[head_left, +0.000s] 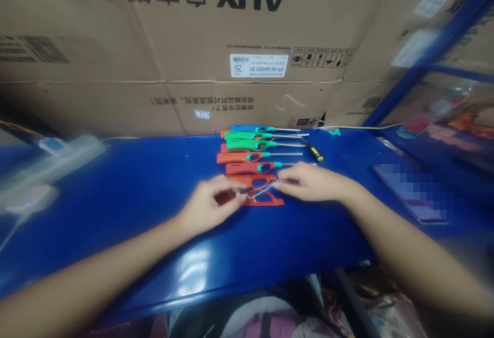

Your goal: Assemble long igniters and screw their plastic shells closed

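An orange-red lighter shell (266, 200) lies open on the blue table (154, 194), with thin wires or a tube across it. My left hand (210, 205) is closed on a small dark red part at the shell's left end. My right hand (309, 181) pinches the thin metal piece at the shell's right end. Just beyond my hands lies a row of several long-nosed lighters (254, 145) in orange, green and blue, their metal tubes pointing right.
A small screwdriver (314, 152) with a black and yellow handle lies right of the lighters. A large cardboard box (216, 45) stands behind the table. A white power strip (50, 160) sits at the left. A blue rack (432, 55) rises at the right.
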A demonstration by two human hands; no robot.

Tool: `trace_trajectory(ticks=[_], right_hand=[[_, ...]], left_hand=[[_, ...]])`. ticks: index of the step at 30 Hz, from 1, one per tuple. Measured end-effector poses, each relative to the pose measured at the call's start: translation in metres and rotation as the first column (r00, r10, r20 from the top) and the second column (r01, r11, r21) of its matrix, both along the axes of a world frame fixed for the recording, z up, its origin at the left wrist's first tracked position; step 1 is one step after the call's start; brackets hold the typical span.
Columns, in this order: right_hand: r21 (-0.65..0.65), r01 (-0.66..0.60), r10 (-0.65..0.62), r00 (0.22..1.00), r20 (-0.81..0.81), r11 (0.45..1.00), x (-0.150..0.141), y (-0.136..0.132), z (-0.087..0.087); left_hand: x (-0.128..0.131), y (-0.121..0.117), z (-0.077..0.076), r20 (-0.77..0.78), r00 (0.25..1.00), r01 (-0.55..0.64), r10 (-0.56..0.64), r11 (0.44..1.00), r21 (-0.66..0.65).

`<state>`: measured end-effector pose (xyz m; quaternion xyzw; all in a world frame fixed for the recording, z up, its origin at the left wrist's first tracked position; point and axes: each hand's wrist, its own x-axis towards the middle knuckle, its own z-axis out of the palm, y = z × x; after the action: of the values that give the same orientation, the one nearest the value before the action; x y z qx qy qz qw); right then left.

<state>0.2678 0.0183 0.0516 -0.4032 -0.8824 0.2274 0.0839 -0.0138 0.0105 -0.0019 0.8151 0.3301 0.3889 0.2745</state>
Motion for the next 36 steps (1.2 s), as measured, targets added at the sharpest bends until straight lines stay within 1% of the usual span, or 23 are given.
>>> trace_trajectory(ticks=[5,9,14,17,20,26,30,32,36], right_hand=[[-0.048,-0.014,0.017,0.997,0.073,0.999,-0.0027,-0.0021,0.0025],[-0.075,-0.013,0.021,0.994,0.106,0.997,-0.0035,-0.0031,0.0031],[-0.148,0.009,0.014,0.988,0.152,0.989,-0.0002,-0.0043,0.0050],[-0.165,0.017,0.012,0.985,0.175,0.986,0.0002,-0.0052,0.0059],[-0.159,-0.001,0.025,0.988,0.153,0.987,-0.0017,-0.0061,0.0063],[-0.094,-0.058,0.062,0.997,0.040,0.994,-0.0036,-0.0067,0.0050],[-0.113,-0.065,0.069,0.997,0.030,0.991,-0.0030,-0.0063,0.0040],[-0.132,-0.063,0.069,0.997,0.038,0.989,-0.0035,-0.0066,0.0042],[-0.158,-0.060,0.069,0.996,0.053,0.986,-0.0061,-0.0084,0.0055]], left_hand=[[-0.0008,0.0020,-0.0031,-0.030,0.999,-0.043,0.043,0.999,0.003],[-0.0001,0.0022,-0.0013,-0.034,0.999,-0.022,0.024,0.998,0.051],[-0.0009,0.0031,0.0011,-0.149,0.989,0.008,0.013,0.990,0.141],[-0.0011,0.0034,0.0008,-0.193,0.981,0.032,-0.001,0.987,0.159],[-0.0007,0.0029,0.0005,-0.201,0.979,0.027,0.008,0.985,0.171],[-0.0002,0.0034,0.0001,-0.196,0.981,0.030,0.004,0.985,0.171],[-0.0017,0.0032,-0.0001,-0.175,0.985,0.017,0.015,0.984,0.177],[-0.0033,0.0026,0.0002,-0.199,0.980,0.022,0.018,0.980,0.199],[-0.0059,0.0026,0.0010,-0.304,0.952,0.060,0.030,0.956,0.286]])
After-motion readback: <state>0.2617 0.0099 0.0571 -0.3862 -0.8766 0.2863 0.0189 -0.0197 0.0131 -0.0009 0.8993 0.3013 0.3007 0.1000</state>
